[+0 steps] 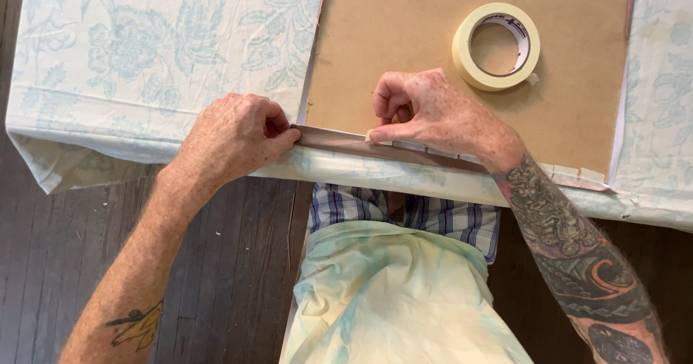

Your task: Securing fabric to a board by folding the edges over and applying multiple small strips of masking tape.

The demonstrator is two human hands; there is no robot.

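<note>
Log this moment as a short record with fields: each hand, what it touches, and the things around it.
left hand: fist-like, fingers pinching the near left corner of the brown board where a folded strip runs along the edge
right hand: thumb and forefinger pressing a small piece of tape onto the board's near edge
tape roll: lying flat on the board, beyond the right hand, untouched
floral cloth: pale blue and white, under the board
floor: dark wood planks
</note>
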